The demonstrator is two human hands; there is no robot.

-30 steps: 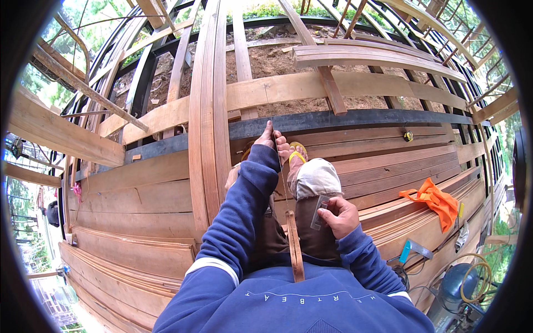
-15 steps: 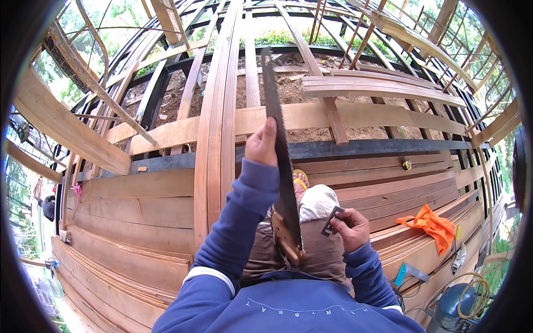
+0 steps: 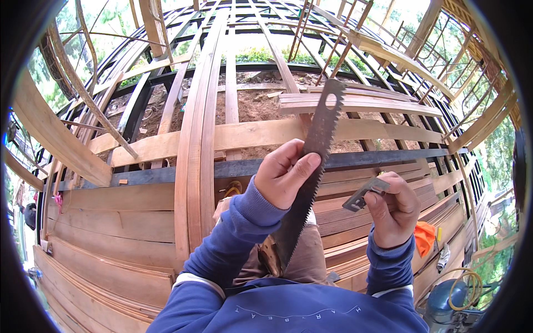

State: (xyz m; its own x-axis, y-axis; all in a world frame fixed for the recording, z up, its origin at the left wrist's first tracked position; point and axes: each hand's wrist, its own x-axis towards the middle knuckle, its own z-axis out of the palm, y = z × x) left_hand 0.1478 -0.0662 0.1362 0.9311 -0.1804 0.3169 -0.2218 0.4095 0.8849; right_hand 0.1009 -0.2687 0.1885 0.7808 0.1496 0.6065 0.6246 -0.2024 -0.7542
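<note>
My left hand [image 3: 290,171] grips a hand saw [image 3: 302,213] around the middle of its dark toothed blade, which rises diagonally away from me, holed tip at the top and teeth facing right. The saw's wooden handle [image 3: 267,255] rests low between my thighs. Just right of the blade, my right hand [image 3: 394,208] pinches a small flat metal piece [image 3: 358,197] with cutouts between thumb and fingers, raised above the boards. The piece is held apart from the saw. A sandal [image 3: 232,188] shows beyond my left arm.
Stacked boards [image 3: 111,222] lie around me. An open frame of planks [image 3: 262,131] and dark beams [image 3: 350,159] spans dirt ahead. Timber posts [image 3: 61,139] and rebar rise at both sides. An orange cloth [image 3: 425,238] and a blue tank with hose [image 3: 447,302] are at right.
The saw's blade has swung up into clear view and now tilts rightward, with my left hand farther right. My right hand has lifted the metal piece up and right, closer to the blade's height.
</note>
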